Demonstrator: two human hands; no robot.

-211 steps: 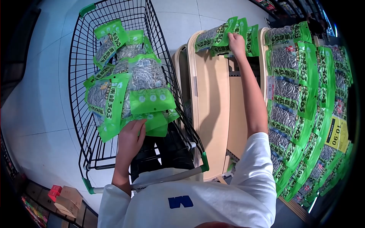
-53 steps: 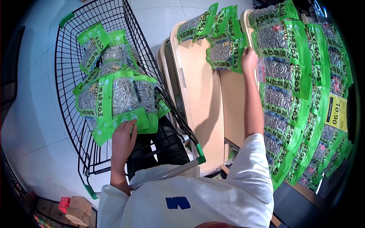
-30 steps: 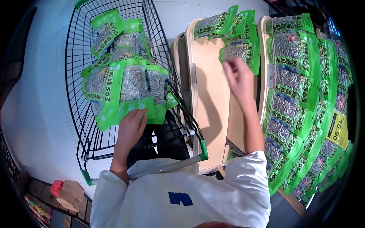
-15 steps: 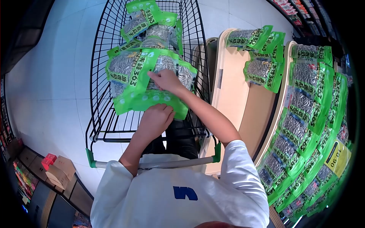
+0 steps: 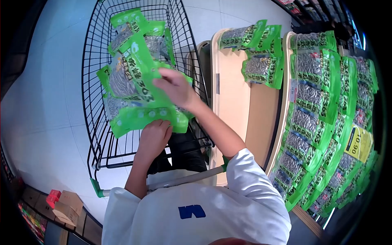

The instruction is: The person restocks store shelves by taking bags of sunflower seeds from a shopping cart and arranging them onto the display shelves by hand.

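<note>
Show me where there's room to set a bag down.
Free: the near part of the pale bin, between the cart and packed bags; floor left of the cart. Crowded: the bin's far end, holding a few bags, and the cart's middle, where the held bag partly hides piled bags.

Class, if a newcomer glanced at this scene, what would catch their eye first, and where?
Probably the bright green sunflower-seed bag held in the right hand, over other green bags in the black wire shopping cart. Next come similar shelf bags in overlapping rows on the right of the view, with a yellow price sign reading 10.90 in front of some of them.
</note>
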